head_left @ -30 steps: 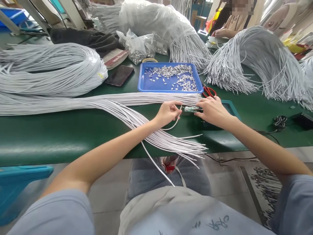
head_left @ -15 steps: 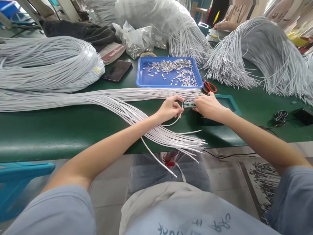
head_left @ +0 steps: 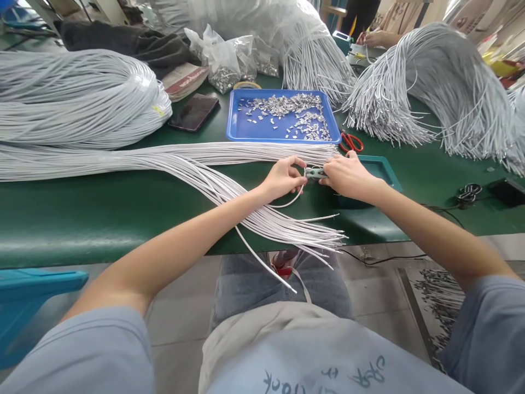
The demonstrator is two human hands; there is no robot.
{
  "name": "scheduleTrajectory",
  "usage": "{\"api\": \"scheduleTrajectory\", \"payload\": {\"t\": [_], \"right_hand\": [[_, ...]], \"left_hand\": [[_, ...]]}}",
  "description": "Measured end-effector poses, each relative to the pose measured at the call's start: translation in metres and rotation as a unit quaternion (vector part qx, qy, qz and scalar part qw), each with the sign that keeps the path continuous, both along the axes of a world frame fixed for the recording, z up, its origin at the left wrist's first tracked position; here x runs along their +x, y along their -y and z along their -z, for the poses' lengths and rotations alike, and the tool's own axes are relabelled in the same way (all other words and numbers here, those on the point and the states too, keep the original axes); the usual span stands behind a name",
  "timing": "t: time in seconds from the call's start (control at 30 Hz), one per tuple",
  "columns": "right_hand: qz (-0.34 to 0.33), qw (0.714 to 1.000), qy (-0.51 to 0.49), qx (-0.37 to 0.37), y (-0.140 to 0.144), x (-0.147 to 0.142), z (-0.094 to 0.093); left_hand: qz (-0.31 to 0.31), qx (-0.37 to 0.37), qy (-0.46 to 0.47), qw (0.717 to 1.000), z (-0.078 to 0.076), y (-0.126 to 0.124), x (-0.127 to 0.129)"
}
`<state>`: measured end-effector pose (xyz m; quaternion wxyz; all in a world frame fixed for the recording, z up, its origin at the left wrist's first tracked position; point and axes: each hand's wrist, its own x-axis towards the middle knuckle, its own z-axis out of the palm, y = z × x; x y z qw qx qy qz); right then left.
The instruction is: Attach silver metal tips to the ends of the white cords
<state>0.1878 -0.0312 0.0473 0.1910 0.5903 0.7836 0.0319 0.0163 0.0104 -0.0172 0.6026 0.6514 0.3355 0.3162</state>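
My left hand [head_left: 286, 178] pinches one white cable [head_left: 296, 198] near its end, with the rest of it curving back below the fingers. Wrapped around a small hand tool with a pale green head, which looks like crimping pliers [head_left: 315, 173], is my right hand [head_left: 348, 174]. The pliers' jaws meet the cable end at my left fingertips; the exact contact is too small to make out. Under my left forearm a loose fan of white cables [head_left: 279, 227] spreads toward the table edge. A straight bundle of white cables [head_left: 229, 154] lies just behind my hands.
Behind the bundle stands a blue tray [head_left: 246, 135] with many small metal terminals. Red-handled scissors [head_left: 351, 142] lie beside it, and a green tray [head_left: 383, 166] sits by my right wrist. Large grey cable coils [head_left: 82, 98] and a phone [head_left: 194, 113] are farther back. A co-worker's hand [head_left: 379, 38] shows beyond.
The view has shifted slightly, so the scene sits a little higher. Both hands keep the same hold, with the cable and pliers still together.
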Motion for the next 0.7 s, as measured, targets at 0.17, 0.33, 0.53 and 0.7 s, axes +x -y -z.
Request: {"api": "scheduleTrajectory", "payload": {"t": [0.17, 0.33, 0.53, 0.7], "right_hand": [[0.002, 0.996, -0.086, 0.017, -0.003, 0.014, -0.004], [0.065, 0.989, -0.105, 0.079, 0.000, 0.016, -0.003], [0.095, 0.974, -0.167, 0.116, -0.003, 0.023, 0.002], [0.062, 0.866, -0.427, 0.254, 0.002, 0.021, 0.007]], "left_hand": [[0.016, -0.015, 0.011, 1.000, -0.001, 0.000, 0.000], [0.022, -0.011, 0.015, 1.000, 0.000, 0.001, -0.003], [0.007, -0.027, 0.026, 0.999, -0.007, 0.005, -0.010], [0.059, -0.027, 0.070, 0.995, -0.005, 0.010, -0.010]]}}
